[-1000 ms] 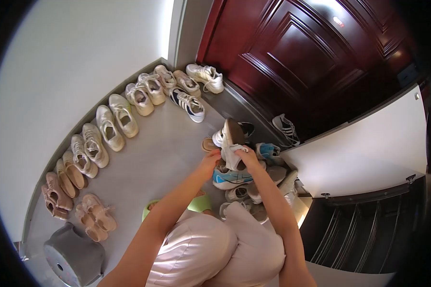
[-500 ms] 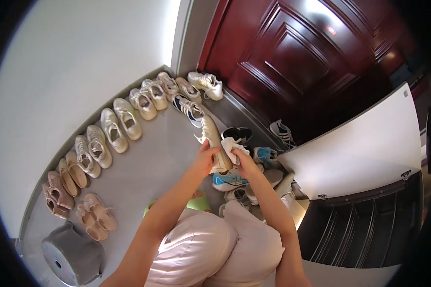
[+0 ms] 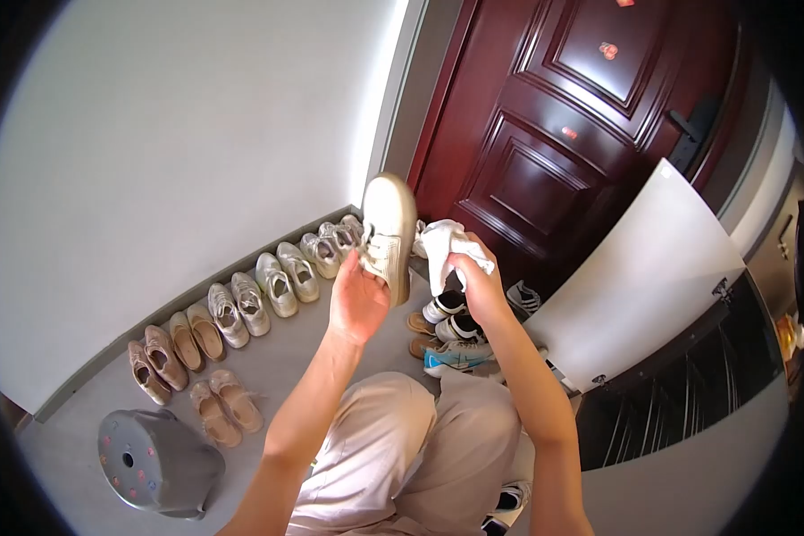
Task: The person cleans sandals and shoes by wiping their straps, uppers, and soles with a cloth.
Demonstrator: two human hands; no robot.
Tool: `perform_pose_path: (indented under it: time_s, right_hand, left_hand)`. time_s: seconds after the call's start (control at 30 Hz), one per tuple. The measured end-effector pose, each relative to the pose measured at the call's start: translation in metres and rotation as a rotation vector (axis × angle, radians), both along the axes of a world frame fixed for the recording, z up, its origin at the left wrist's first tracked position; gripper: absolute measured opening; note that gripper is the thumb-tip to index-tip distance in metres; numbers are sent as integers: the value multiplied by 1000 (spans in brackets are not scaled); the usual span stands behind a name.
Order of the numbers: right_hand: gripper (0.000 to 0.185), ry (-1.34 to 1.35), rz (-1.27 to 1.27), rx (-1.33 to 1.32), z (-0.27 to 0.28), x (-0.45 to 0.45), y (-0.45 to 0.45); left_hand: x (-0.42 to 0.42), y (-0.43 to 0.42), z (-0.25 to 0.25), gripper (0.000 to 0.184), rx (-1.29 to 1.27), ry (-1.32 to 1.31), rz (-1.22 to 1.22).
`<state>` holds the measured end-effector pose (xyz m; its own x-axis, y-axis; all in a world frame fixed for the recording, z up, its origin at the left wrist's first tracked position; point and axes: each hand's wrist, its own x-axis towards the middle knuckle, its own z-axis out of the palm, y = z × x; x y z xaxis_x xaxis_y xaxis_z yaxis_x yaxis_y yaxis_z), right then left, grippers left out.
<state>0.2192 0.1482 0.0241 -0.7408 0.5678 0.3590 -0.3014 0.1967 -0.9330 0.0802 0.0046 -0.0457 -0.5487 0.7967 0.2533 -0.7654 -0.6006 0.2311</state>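
A white lace-up sneaker (image 3: 387,223) is held up in front of me, toe pointing upward. My left hand (image 3: 360,299) grips it near its heel end, the fingers partly hidden behind it. In my right hand (image 3: 482,284) is a bunched white cloth (image 3: 451,253), just to the right of the shoe and apart from it. Below the right hand, several shoes lie in a pile, among them a blue and white sneaker (image 3: 456,357).
Pairs of shoes line the left wall, such as pink shoes (image 3: 156,362). A grey stool (image 3: 161,460) stands at lower left. A dark red door (image 3: 545,170) is ahead. On the right, a shoe cabinet's white flap (image 3: 639,277) hangs open beside dark racks (image 3: 679,415).
My left hand has raised the sneaker and turned its upper more into view. My right hand has lifted the cloth and moved away from the shoe. The view has tilted up.
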Motion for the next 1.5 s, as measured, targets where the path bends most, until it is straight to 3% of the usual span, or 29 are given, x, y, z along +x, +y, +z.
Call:
perform_pose_path:
  time_s: [0.1, 0.23, 0.3, 0.43, 0.6, 0.67, 1.03, 1.1, 1.17, 1.37, 1.5]
  right_hand:
    - [26, 27, -46, 44, 32, 18, -43]
    - [44, 121, -193, 65, 61, 32, -69]
    - [56, 254, -149, 243, 85, 37, -80]
    - [49, 372, -297, 246, 94, 43, -90]
    - [32, 498, -546, 231, 82, 56, -68]
    - [32, 521, -509, 220, 79, 61, -51]
    - [36, 463, -311, 52, 48, 59, 34]
    - [39, 430, -469, 166, 45, 54, 37]
    - [43, 326, -697, 565, 36, 50, 51]
    - [45, 232, -663, 736, 9, 21, 53]
    - [43, 169, -423, 707, -5, 3, 45]
  left_hand:
    - [13, -26, 23, 46, 131, -112, -131]
    - [33, -51, 59, 49, 70, 56, 35]
    - [38, -60, 78, 54, 169, 198, 48]
    - [44, -69, 95, 57, 193, 262, -181]
    - [65, -48, 106, 46, -47, 292, -71]
    - [71, -36, 115, 46, -73, 327, -66]
    - [47, 39, 78, 50, -101, 234, -248]
    - [41, 49, 68, 50, -81, 217, -256]
    - [38, 57, 59, 50, -97, 145, -226]
    - [35, 60, 36, 50, -150, 134, -170]
    - [23, 51, 37, 50, -184, 115, -113]
